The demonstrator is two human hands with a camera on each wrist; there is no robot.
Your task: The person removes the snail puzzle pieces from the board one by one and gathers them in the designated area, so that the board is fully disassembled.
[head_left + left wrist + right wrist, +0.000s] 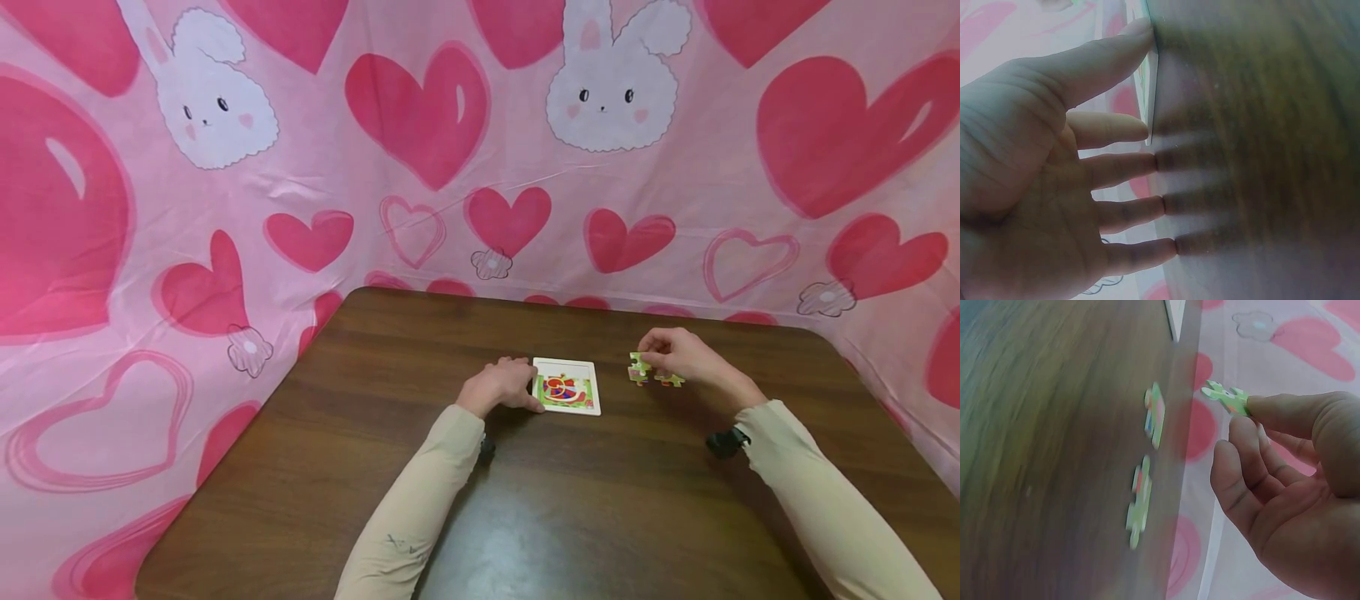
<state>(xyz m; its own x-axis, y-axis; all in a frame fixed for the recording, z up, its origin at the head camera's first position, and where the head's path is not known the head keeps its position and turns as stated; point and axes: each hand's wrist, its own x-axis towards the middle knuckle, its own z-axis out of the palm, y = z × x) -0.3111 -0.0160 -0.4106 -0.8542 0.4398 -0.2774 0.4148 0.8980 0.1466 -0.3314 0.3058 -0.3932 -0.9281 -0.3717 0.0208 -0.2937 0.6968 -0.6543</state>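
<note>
A white-framed puzzle tray point(597, 400) lies on the table with a partly filled, brightly coloured picture; its upper strip is bare. At its left side rests my left hand point(502, 385), fingers spread. The left wrist view shows thumb and index finger point(1110, 129) at the tray's edge, and the other fingertips down on the table. My right hand point(684, 354) pinches a green puzzle piece point(1227, 399) between thumb and fingers, raised above the table. Below it lie two loose puzzle pieces, one pink and green point(1157, 415), the other green with red point(1139, 503).
The brown wooden table point(375, 417) has rounded far corners. Behind and beside it hangs a pink cloth point(517, 167) printed with hearts and rabbits. A dark wrist strap point(726, 443) sits at the right sleeve's cuff.
</note>
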